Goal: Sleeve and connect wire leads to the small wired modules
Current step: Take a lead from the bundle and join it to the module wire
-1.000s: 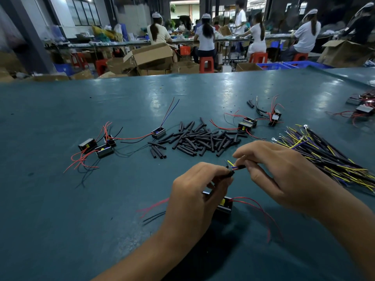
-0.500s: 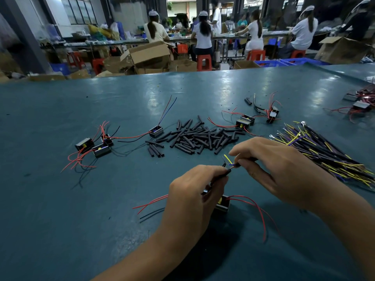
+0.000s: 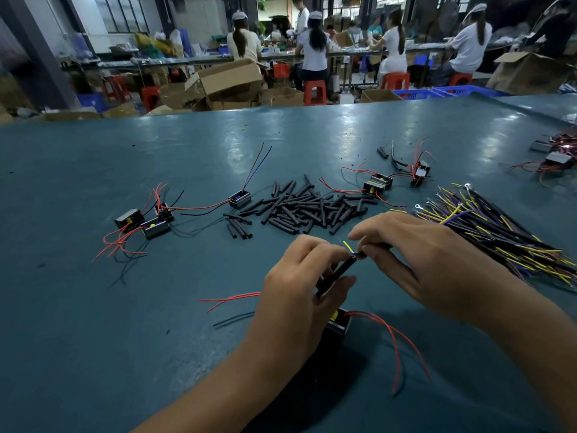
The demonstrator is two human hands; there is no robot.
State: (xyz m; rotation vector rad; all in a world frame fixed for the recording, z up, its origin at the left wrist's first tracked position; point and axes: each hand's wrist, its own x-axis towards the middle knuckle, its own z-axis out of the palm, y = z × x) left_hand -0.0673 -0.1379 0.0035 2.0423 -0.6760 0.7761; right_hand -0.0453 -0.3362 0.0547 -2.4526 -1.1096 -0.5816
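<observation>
A: How were the parts gripped?

B: A black sleeve (image 3: pixel 338 271) was pinched between the curled fingers and thumb of the left hand (image 3: pixel 299 285), tilted up toward the right hand (image 3: pixel 418 257). A wire lead (image 3: pixel 352 252) with yellow and blue ends was pinched by the right fingertips, just at the sleeve's upper mouth.

A: Was the lead already inside the sleeve?

B: That could not be told; the joint was partly hidden by fingers.

A: Where was the module?

B: A small module (image 3: pixel 338 323) with red wires was seen on the green table (image 3: pixel 125 323), under the left hand. Loose sleeves (image 3: pixel 306 207) were piled beyond the hands, a bundle of leads (image 3: pixel 499 232) lay to the right, and other modules (image 3: pixel 146 220) to the left.
</observation>
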